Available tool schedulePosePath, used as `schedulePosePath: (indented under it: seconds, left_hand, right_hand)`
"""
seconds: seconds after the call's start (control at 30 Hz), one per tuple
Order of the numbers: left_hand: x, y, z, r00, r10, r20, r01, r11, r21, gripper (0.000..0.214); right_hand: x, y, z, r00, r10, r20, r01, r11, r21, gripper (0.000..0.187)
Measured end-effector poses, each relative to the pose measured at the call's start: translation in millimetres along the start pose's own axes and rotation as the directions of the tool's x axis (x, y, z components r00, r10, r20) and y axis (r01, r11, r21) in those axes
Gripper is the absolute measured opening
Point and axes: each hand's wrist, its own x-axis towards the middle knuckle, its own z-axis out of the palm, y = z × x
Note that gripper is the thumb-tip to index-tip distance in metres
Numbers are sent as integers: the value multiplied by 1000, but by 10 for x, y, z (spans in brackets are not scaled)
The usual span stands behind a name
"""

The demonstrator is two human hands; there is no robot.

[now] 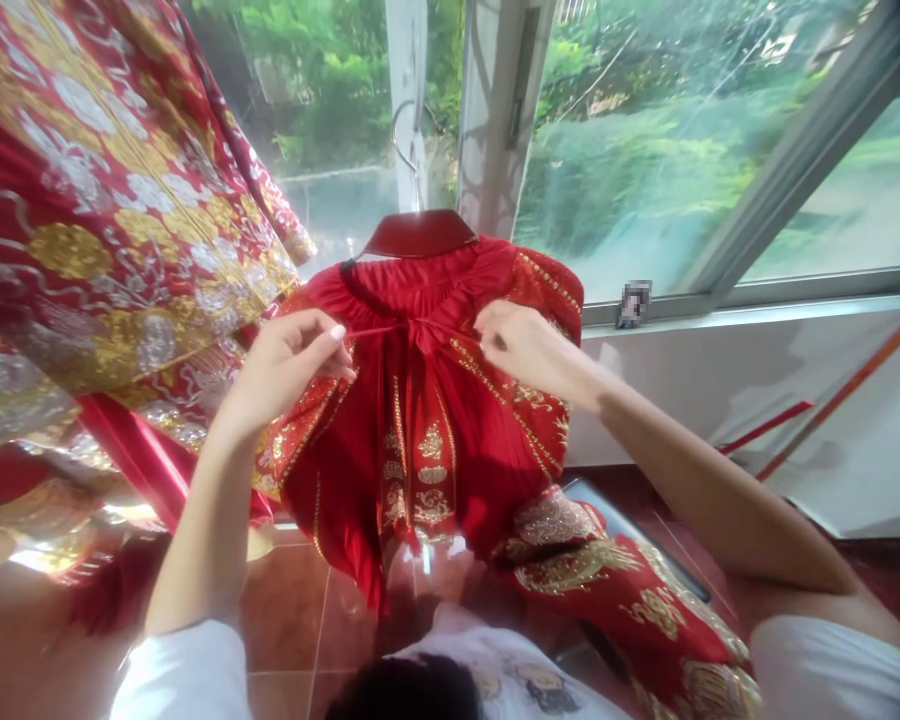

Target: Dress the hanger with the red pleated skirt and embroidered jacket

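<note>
A red gathered garment with gold-embroidered panels hangs in front of me on a hanger with a wire hook. At its neckline, a thin red drawstring is crossed or looped at the middle; whether it is fully knotted I cannot tell. My left hand pinches the string between thumb and fingers and holds it taut to the left. On the other side, my right hand has its fingers closed around the right end, over the embroidered edge. A stiff dark red collar-like piece sits above the neckline.
A large red garment with gold and silver embroidery hangs close on the left. Behind are windows with a sill holding a small blurred item. An embroidered red sleeve or cloth lies lower right, above the tiled floor.
</note>
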Motion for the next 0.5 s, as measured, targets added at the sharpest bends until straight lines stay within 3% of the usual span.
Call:
schedulePosePath:
  seconds: [0.1,0.2,0.33,0.5]
  left_hand:
    - [30,43,189,997,45,-64,-52,993,-107,24]
    - [102,92,385,987,53,-149,-85,972,-217,29]
    - [216,183,605,986,6,-167,-71,919,-388,38]
    - [337,134,697,955,23,-295,-141,911,-386,48]
  right_hand:
    - [84,-58,125,979,193,-67,-188,979,82,17]
    - [188,-60,218,948,299,-112,-260,927,270,11]
    - [285,-45,236,947,307,-98,-220,839,498,24]
    - [253,-60,76,976,200,-85,-132,855,502,28]
